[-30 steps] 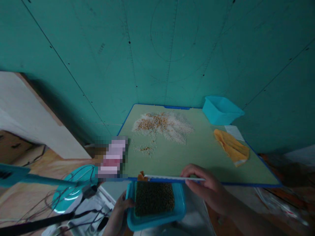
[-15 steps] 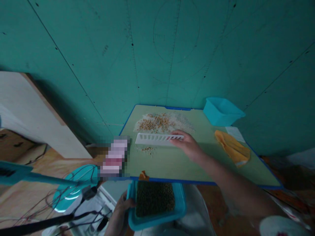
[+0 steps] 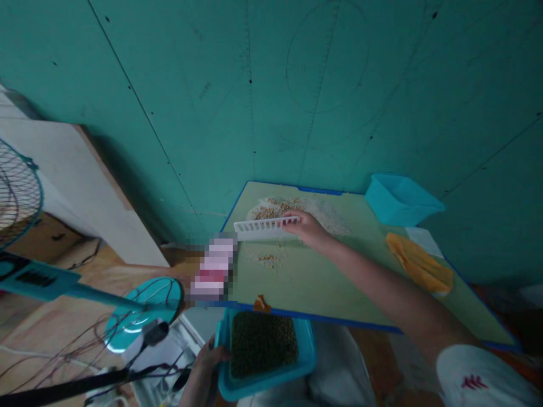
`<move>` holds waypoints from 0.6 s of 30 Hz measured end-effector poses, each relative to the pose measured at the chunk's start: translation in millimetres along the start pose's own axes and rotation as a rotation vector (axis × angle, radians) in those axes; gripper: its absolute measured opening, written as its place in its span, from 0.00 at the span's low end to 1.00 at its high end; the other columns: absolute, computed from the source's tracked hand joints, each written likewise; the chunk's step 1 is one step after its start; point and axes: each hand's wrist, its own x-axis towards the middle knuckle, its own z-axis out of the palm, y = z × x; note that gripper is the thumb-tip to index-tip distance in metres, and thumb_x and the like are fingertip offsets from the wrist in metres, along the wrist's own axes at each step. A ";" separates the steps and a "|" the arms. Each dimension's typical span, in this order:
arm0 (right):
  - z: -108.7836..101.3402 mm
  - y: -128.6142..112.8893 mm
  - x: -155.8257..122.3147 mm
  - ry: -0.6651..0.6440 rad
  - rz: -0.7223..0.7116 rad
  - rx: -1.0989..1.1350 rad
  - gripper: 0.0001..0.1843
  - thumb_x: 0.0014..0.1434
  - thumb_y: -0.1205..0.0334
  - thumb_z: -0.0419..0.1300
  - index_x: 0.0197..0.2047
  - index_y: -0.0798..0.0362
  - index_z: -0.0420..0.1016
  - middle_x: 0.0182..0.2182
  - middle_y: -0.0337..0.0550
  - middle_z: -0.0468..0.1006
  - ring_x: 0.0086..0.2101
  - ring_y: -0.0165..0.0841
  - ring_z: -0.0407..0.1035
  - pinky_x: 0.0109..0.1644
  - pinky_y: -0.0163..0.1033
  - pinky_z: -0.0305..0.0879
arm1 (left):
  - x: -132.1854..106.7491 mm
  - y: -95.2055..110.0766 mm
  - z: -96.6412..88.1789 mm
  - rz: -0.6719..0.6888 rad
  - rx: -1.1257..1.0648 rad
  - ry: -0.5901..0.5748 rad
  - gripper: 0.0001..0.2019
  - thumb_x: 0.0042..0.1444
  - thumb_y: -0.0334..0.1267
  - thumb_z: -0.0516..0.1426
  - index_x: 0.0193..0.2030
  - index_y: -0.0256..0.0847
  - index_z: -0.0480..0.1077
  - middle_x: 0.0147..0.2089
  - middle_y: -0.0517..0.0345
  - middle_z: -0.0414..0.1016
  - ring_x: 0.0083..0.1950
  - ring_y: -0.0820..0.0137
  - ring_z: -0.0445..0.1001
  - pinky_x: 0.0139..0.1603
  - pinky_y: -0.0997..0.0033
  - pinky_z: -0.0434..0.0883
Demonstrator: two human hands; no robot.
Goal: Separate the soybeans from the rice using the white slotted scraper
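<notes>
Tub [image 3: 306, 350] w/ L hand [image 3: 208, 362] clamped on it, R hand [image 3: 309, 227] clamped on wht strip [image 3: 254, 232] nr grain pile [image 3: 333, 217]

The light is dim and diffuse, the teal wall [image 3: 305, 141] darkening toward the right edge. Deep shadow lies behind the leaning white board [image 3: 93, 198]; faint glints mark the turquoise fan base [image 3: 146, 320]. Wide-angle stretch pulls at the margins. The scattered beans [image 3: 271, 212] look soft, and coarse pixelation masks a patch at the desk's [image 3: 335, 282] left side.
</notes>
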 end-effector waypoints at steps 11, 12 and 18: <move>-5.9 -7.8 -11.0 -0.090 -0.031 -0.042 0.06 0.41 0.69 0.58 0.26 0.52 0.72 0.21 0.33 0.69 0.25 0.28 0.60 0.32 0.34 0.54 | -8.4 9.5 6.8 -0.016 -0.076 0.071 0.21 0.27 0.22 0.58 0.33 0.36 0.77 0.23 0.55 0.80 0.29 0.53 0.78 0.27 0.59 0.74; -7.1 -9.1 -12.6 -0.089 -0.036 -0.041 0.06 0.41 0.68 0.58 0.26 0.52 0.72 0.22 0.33 0.69 0.26 0.28 0.60 0.32 0.34 0.54 | -7.3 8.7 6.0 -0.004 -0.071 0.083 0.20 0.27 0.23 0.58 0.33 0.36 0.76 0.23 0.55 0.80 0.29 0.53 0.78 0.27 0.59 0.74; -6.9 -10.7 -21.6 -0.089 -0.066 -0.006 0.05 0.41 0.65 0.58 0.26 0.52 0.72 0.23 0.34 0.70 0.28 0.30 0.61 0.34 0.35 0.54 | -0.3 5.9 -2.2 0.007 -0.035 0.047 0.14 0.29 0.26 0.59 0.28 0.37 0.76 0.22 0.56 0.79 0.28 0.54 0.78 0.28 0.59 0.74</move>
